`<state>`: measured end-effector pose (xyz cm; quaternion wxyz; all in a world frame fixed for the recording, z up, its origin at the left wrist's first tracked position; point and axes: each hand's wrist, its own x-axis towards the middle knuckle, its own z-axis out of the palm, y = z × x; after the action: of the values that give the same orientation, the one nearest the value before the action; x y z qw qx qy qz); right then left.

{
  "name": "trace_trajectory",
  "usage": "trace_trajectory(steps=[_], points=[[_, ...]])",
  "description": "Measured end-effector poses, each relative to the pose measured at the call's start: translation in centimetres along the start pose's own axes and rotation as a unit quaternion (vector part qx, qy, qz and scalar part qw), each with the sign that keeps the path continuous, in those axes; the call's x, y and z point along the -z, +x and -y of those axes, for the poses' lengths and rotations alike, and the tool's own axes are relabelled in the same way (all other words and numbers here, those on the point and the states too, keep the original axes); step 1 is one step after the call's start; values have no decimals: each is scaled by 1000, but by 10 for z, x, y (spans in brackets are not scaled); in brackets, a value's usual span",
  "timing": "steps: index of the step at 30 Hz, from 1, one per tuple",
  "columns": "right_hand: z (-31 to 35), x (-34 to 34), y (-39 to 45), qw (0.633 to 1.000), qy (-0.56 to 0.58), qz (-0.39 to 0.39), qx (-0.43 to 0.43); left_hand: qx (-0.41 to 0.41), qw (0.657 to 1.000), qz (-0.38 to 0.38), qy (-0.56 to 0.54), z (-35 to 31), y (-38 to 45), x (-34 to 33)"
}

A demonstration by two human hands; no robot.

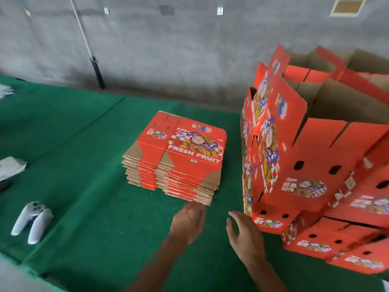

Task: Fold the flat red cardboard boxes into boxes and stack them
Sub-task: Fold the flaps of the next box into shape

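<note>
Both hands — left hand (188,220), right hand (244,237) — hover empty, fingers relaxed, near the stack of flat red boxes (175,158) printed "FRESH FRUIT" on green felt (88,144); folded boxes (315,165) stand stacked right.

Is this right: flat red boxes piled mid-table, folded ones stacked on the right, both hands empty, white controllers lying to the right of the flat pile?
One slip: the white controllers lie to the left of the flat pile, near the table's left edge, as the head view shows. The rest holds: folded boxes stacked on the right, left hand and right hand both empty.
</note>
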<state>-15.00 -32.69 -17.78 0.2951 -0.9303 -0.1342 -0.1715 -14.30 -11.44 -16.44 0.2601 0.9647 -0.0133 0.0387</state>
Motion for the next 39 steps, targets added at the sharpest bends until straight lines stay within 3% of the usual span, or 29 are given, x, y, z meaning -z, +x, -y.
trace_trajectory(steps=[3, 7, 11, 14, 17, 21, 26, 29, 34, 36, 39], points=[[32, -30, 53, 998, 28, 50, -31, -11, 998, -20, 54, 57, 37, 41], [39, -63, 118, 975, 63, 109, -181, 21, 992, -38, 119, 106, 95, 83], [27, -90, 170, 937, 106, 117, -311, 38, 988, -111, 98, 136, 147, 116], [19, -104, 192, 921, 116, 137, -345, 111, 985, -89, 98, 151, 178, 136], [17, -115, 191, 920, 102, 154, -347, 159, 980, -58, 103, 161, 184, 135], [32, -122, 193, 923, 116, 112, -349, 146, 984, -34, 98, 169, 187, 141], [50, -118, 192, 929, 138, 74, -334, 108, 944, 20, 310, 161, 190, 147], [60, -112, 193, 919, 224, 39, -322, 65, 940, -11, 335, 156, 197, 150], [81, -87, 192, 925, 253, -32, -281, 48, 948, -73, 306, 148, 193, 171], [92, -74, 191, 936, 248, -52, -245, 70, 965, -93, 234, 143, 183, 194], [113, -45, 191, 958, 218, -76, -167, 57, 975, -205, 63, 138, 160, 231]])
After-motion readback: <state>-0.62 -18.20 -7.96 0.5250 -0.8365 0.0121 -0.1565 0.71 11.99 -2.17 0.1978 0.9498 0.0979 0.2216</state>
